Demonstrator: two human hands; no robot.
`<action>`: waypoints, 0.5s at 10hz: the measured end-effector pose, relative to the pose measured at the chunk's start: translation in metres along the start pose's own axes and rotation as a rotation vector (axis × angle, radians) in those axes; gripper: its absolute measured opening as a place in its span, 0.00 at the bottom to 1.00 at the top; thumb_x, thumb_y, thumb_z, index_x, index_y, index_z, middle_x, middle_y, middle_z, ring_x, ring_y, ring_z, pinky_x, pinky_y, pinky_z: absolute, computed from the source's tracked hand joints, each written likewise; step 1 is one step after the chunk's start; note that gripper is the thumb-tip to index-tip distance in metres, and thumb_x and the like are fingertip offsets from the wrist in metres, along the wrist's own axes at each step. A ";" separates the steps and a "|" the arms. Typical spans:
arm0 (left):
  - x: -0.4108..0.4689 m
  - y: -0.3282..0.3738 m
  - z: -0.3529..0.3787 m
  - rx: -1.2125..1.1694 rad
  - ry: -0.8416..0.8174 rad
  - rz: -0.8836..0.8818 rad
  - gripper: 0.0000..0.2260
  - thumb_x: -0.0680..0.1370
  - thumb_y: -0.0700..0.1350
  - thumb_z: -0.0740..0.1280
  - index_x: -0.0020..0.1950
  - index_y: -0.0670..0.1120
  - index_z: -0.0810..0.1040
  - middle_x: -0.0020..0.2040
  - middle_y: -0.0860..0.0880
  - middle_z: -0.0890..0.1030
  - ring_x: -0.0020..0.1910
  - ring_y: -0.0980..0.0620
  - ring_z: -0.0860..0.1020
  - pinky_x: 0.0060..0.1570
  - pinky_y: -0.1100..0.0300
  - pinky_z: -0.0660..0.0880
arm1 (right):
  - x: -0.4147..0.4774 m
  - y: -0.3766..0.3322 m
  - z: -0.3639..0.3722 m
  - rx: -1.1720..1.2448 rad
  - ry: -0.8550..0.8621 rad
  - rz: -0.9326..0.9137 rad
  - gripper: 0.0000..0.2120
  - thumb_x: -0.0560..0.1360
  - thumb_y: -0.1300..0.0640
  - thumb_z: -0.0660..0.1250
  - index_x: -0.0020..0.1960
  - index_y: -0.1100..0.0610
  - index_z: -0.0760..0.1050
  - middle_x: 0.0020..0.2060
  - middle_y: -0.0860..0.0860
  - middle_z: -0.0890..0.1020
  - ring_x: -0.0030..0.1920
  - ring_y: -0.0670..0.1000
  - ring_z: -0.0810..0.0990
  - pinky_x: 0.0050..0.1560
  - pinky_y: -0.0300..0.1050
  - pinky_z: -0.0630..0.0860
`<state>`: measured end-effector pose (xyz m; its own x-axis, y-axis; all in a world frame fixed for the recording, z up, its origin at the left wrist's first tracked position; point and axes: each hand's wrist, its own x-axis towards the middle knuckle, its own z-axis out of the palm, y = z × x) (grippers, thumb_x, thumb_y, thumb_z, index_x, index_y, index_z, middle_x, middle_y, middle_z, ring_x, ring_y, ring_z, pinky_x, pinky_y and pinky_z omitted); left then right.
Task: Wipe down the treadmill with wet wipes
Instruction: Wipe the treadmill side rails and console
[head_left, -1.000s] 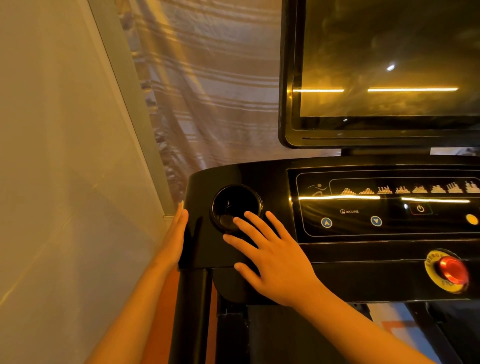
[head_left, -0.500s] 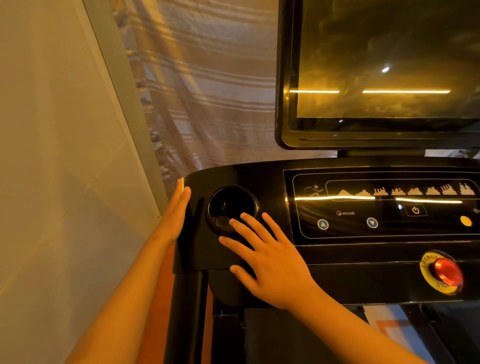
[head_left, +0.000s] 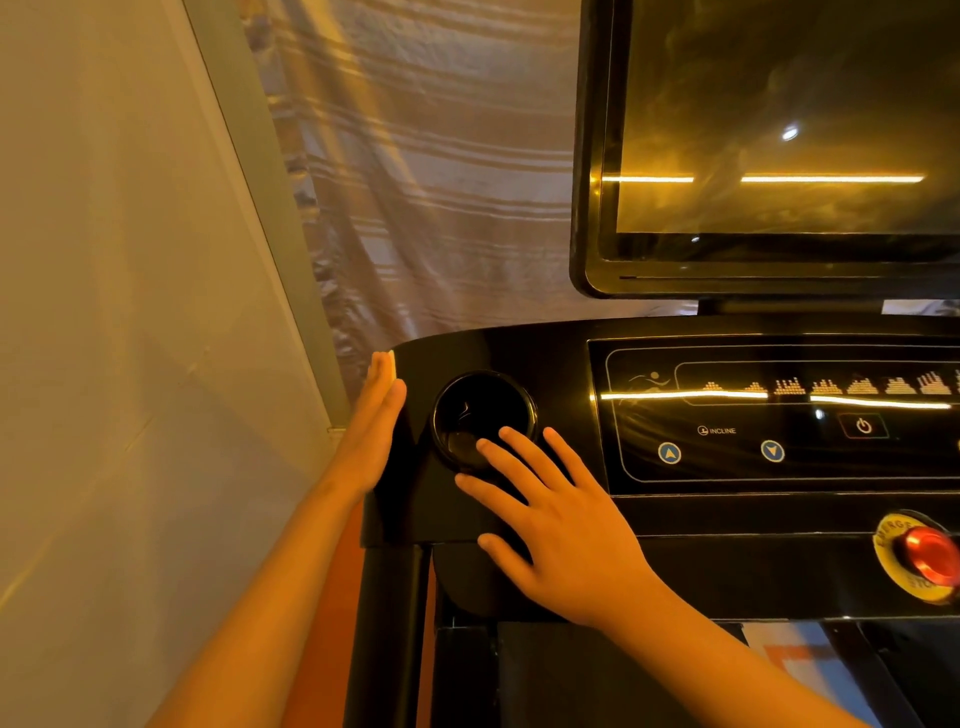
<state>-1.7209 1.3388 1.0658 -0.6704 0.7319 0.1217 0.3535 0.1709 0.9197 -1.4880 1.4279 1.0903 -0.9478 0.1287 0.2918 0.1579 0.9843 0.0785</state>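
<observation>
Left hand (head_left: 371, 436) flat, pressing wipe (head_left: 389, 362) | right hand (head_left: 561, 525) spread on console (head_left: 519, 343) | striped curtain (head_left: 441, 182) behind

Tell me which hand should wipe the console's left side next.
Left. The left hand presses the wipe against the console's side; the right hand lies bare on top, by the cup holder.

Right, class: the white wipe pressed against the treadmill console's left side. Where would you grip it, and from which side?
Pinch the white corner of the wipe that shows past the fingertips of the left hand, coming from above. That flat hand seems to pin the rest against the side wall of the console, so only the corner is free.
</observation>
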 end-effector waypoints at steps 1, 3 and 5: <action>0.009 0.013 0.002 0.028 0.001 0.013 0.35 0.76 0.65 0.47 0.80 0.52 0.44 0.80 0.56 0.41 0.76 0.61 0.41 0.75 0.58 0.41 | -0.001 -0.001 0.000 0.004 -0.001 0.002 0.25 0.79 0.38 0.54 0.74 0.43 0.62 0.75 0.50 0.64 0.77 0.54 0.56 0.74 0.58 0.50; 0.019 0.018 -0.001 -0.071 0.024 -0.069 0.34 0.76 0.66 0.48 0.80 0.56 0.48 0.80 0.58 0.46 0.78 0.58 0.45 0.75 0.53 0.46 | -0.001 -0.001 0.000 0.002 -0.005 -0.001 0.25 0.79 0.38 0.54 0.74 0.43 0.62 0.75 0.50 0.65 0.77 0.54 0.56 0.73 0.58 0.50; 0.013 0.011 -0.002 -0.138 0.026 -0.136 0.36 0.74 0.67 0.48 0.80 0.57 0.46 0.80 0.57 0.48 0.78 0.56 0.48 0.75 0.52 0.47 | -0.001 -0.001 -0.001 -0.004 -0.014 0.003 0.25 0.79 0.38 0.53 0.74 0.43 0.62 0.75 0.50 0.65 0.77 0.54 0.56 0.73 0.58 0.50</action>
<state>-1.7266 1.3487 1.0786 -0.7235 0.6903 0.0005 0.1666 0.1739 0.9706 -1.4871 1.4269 1.0913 -0.9511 0.1336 0.2784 0.1619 0.9835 0.0812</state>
